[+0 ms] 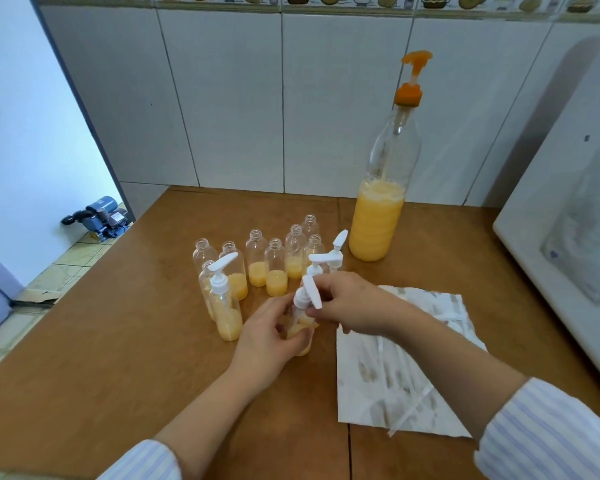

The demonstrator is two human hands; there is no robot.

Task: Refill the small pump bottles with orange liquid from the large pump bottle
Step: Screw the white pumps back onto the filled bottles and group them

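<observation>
Centre of frame, just below the middle: a small pump bottle (300, 336), part-filled w/ orange liquid, sits in the left hand (269, 336), fingers curled round its body. The right hand (352, 304) pinches the white pump head (307, 294) at the bottle's neck, thumb and fingertips closed on it, spout pointing down-right.

Just left, a capped small bottle (226, 306) w/ white pump stands on the brown tabletop (118, 341), about a third full. Behind the hands, toward mid-frame, a cluster of open small bottles (275, 268), no caps, most w/ a low band of orange liquid; two more white pump tops (329, 258) show at the cluster's right edge, partly hidden by the right hand.

Upper right of centre: the large pump bottle (381, 188), clear plastic, orange pump raised, liquid filling roughly its lower third, standing near the tiled wall (239, 98). No label legible on any bottle.

Lower right: a crumpled paper sheet (395, 375) w/ thin white tubes lying on it, under the right forearm. Far right edge: a white appliance (568, 237), markings too blurred to read. Left edge, on the floor: a blue pump unit (99, 218). Striped sleeves on both arms.
</observation>
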